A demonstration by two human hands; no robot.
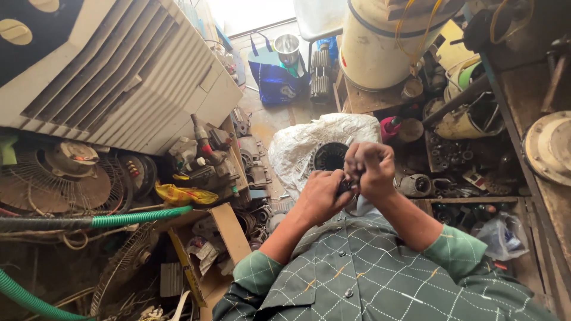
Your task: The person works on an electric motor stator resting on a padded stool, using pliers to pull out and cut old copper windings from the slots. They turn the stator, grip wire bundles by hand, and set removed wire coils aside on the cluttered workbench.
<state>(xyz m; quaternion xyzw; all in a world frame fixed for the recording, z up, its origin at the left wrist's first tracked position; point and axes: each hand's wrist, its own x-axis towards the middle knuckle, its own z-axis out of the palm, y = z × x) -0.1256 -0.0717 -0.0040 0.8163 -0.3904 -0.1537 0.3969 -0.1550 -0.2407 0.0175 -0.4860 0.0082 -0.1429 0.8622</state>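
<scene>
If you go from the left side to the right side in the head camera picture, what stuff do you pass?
Rusty fan grille → green hose → cardboard box → left hand → right hand → clear plastic bag → round metal disc.

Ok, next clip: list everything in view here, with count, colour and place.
air cooler: one, off-white, louvred, upper left
fan guards: two, rusty wire, left and lower left
hose: one, green, corrugated, across the left
cardboard box: one, brown, open, lower centre-left
shopping bag: one, blue, on the floor at top centre
steel pot: one, silver, in the bag
drum: one, cream, round, top right
plastic sheet: one, white, crinkled, centre, holding a dark wound motor part
small dark part: one, between both hands; too hidden to identify
shirt: one, green checked, bottom
left hand: closed on the small part
right hand: closed on it from above
</scene>
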